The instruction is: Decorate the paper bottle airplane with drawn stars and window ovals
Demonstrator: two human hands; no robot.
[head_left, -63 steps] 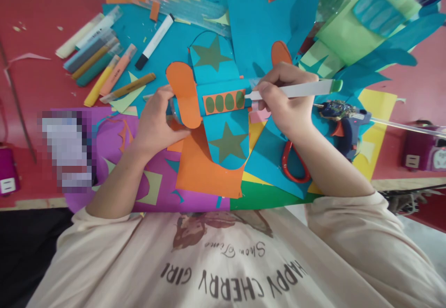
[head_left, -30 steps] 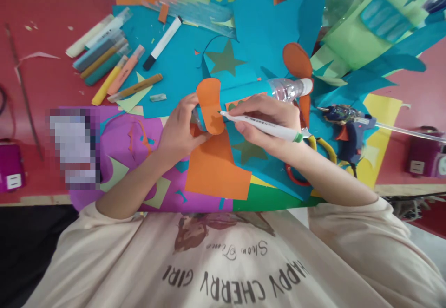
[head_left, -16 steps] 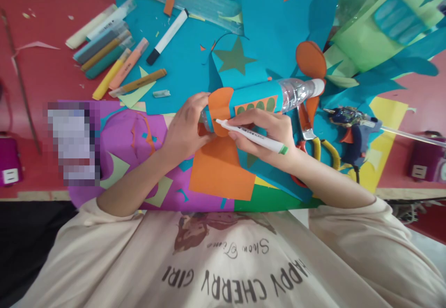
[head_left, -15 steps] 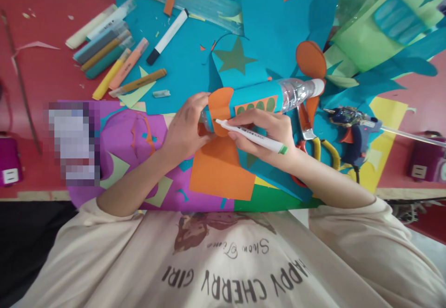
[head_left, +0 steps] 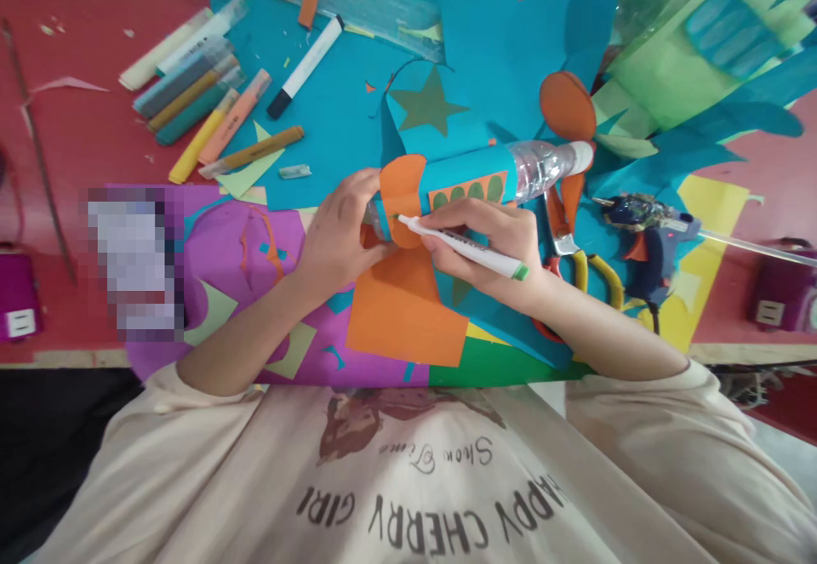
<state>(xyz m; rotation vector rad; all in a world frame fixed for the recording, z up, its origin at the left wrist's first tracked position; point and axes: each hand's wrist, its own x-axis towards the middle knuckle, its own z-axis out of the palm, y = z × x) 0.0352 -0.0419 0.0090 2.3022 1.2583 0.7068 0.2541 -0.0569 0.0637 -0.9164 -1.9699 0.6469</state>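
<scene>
A clear plastic bottle (head_left: 542,164) wrapped in blue paper lies on its side, its white cap toward the right. My left hand (head_left: 341,232) is closed around the bottle's base end. In my right hand (head_left: 488,245) is a white marker (head_left: 476,251) with a green end, held like a pen. The marker's tip touches an orange paper piece (head_left: 403,194) on the bottle, where a small green mark shows. Beside it, an orange strip with several green dots (head_left: 469,192) sits on the blue wrap. Blue paper with a green star (head_left: 431,107) rises behind the bottle.
Several markers (head_left: 191,79) lie at the upper left. To the right are yellow-handled scissors (head_left: 579,270) and a glue gun (head_left: 657,241) with a long glue stick. An orange paper sheet (head_left: 405,317) lies below my hands. A blurred phone-like object (head_left: 134,266) rests at the left.
The marker's tip has shifted very slightly on the orange paper, and the right hand has tilted a little with it. The left hand keeps its hold on the bottle.
</scene>
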